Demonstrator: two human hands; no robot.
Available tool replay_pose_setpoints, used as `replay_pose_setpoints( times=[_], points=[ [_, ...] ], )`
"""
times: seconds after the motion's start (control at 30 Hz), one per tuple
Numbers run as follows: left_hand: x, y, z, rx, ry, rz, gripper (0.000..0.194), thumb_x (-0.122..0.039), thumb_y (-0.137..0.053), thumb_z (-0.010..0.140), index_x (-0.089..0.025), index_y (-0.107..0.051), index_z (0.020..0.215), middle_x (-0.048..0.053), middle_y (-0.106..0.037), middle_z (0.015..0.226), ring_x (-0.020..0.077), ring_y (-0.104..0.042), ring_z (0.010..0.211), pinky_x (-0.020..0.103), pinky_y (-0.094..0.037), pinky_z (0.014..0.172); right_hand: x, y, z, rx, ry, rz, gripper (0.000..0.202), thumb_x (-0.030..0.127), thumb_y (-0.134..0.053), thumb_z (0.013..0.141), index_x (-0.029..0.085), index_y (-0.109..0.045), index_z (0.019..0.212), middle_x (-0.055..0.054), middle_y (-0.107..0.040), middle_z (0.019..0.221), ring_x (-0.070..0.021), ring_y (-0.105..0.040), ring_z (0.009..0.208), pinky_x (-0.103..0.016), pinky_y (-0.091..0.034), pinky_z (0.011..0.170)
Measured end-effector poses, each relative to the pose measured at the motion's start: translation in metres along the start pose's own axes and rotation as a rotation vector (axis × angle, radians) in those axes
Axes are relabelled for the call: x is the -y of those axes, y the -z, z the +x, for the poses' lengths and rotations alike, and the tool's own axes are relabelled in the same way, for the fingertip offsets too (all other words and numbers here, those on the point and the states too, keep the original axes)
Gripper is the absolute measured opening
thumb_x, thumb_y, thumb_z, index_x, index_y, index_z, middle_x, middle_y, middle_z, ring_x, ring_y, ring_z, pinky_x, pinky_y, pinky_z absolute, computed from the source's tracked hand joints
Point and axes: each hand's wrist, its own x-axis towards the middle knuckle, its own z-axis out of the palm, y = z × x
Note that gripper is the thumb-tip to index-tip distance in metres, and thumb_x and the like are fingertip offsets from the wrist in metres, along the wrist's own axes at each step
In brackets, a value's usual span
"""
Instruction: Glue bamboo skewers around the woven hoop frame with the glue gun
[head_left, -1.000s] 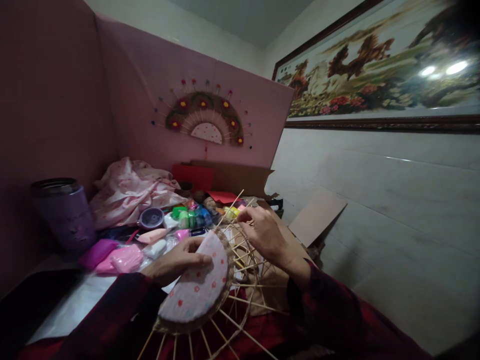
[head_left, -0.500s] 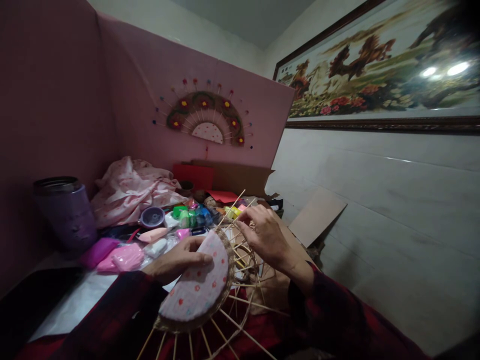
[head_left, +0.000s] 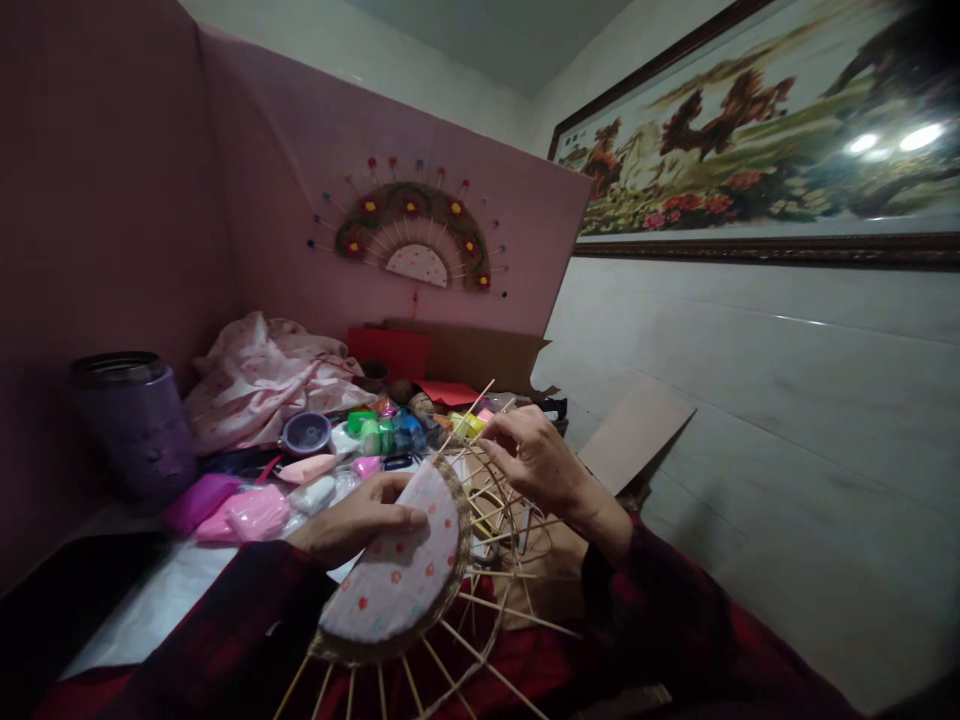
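Observation:
A half-round fan piece (head_left: pixel 397 575) covered in pale cloth with small red prints has a braided twine edge, and thin wooden sticks (head_left: pixel 442 660) fan out from it. My left hand (head_left: pixel 364 520) grips its flat side, thumb on top of the cloth. At the upper sticks, my right hand (head_left: pixel 525 455) is closed with thumb and fingertips pinched on twine beside a stick. A loop of twine (head_left: pixel 499 620) runs across the sticks, away from the braided edge.
Behind lie bagged coloured clay (head_left: pixel 255 512), a round purple lid (head_left: pixel 305 433), crumpled pink cloth (head_left: pixel 262 375) and red paper (head_left: pixel 390 352). A purple tumbler (head_left: pixel 135 425) stands left. A finished fan (head_left: pixel 416 225) hangs on the pink board; a cardboard sheet (head_left: pixel 637 430) leans right.
My right hand has shifted slightly to the right, its wrist a little lower. The left hand and the fan piece have hardly moved.

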Motion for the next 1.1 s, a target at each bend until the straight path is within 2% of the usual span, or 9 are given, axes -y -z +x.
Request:
replay_pose_setpoints(
  times=[0.2, 0.37, 0.5, 0.87, 1.1],
  points=[
    [0.0008, 0.0001, 0.0005, 0.009, 0.002, 0.004, 0.022, -0.024, -0.066, 0.069, -0.014, -0.064, 0.088, 0.000, -0.061, 0.074, 0.0091, -0.052, 0.058, 0.019, -0.038, 0.050, -0.0086, 0.0000, -0.0005, -0.031, 0.018, 0.174, 0.009, 0.019, -0.058, 0.081, 0.019, -0.060, 0.073, -0.001, -0.062, 0.070, -0.0146, -0.052, 0.071, -0.028, -0.037, 0.070],
    [0.0012, 0.0001, 0.0005, -0.005, 0.015, -0.014, 0.023, -0.024, -0.067, 0.067, -0.015, -0.064, 0.088, 0.000, -0.062, 0.074, 0.0091, -0.052, 0.058, 0.020, -0.037, 0.050, -0.0087, 0.0022, -0.0007, -0.038, 0.096, 0.085, 0.008, 0.012, -0.057, 0.076, 0.019, -0.062, 0.075, 0.002, -0.060, 0.063, -0.0130, -0.050, 0.065, -0.031, -0.033, 0.075],
    [0.0010, 0.0003, 0.0002, -0.027, 0.028, -0.002, 0.025, -0.025, -0.067, 0.066, -0.014, -0.064, 0.088, 0.001, -0.062, 0.074, 0.0102, -0.051, 0.058, 0.021, -0.036, 0.050, -0.0077, 0.0031, -0.0016, -0.002, 0.122, 0.053, 0.010, 0.013, -0.055, 0.078, 0.019, -0.063, 0.077, 0.003, -0.060, 0.062, -0.0108, -0.048, 0.058, -0.030, -0.031, 0.074],
    [0.0007, 0.0013, 0.0006, -0.020, 0.014, 0.006, 0.021, -0.023, -0.066, 0.069, -0.014, -0.063, 0.087, 0.001, -0.060, 0.075, 0.0090, -0.051, 0.060, 0.020, -0.036, 0.052, -0.0078, 0.0015, -0.0043, 0.031, 0.106, 0.057, 0.018, 0.013, -0.055, 0.078, 0.022, -0.067, 0.086, 0.002, -0.070, 0.074, -0.0143, -0.051, 0.065, -0.029, -0.034, 0.073],
    [0.0013, 0.0010, -0.0004, -0.033, 0.025, 0.002, 0.024, -0.025, -0.067, 0.067, -0.013, -0.063, 0.087, 0.001, -0.060, 0.073, 0.0104, -0.051, 0.058, 0.021, -0.036, 0.050, -0.0062, 0.0028, -0.0039, 0.049, 0.121, 0.055, 0.019, 0.009, -0.056, 0.075, 0.022, -0.067, 0.084, 0.002, -0.071, 0.075, -0.0137, -0.051, 0.064, -0.029, -0.033, 0.072]
  ],
)
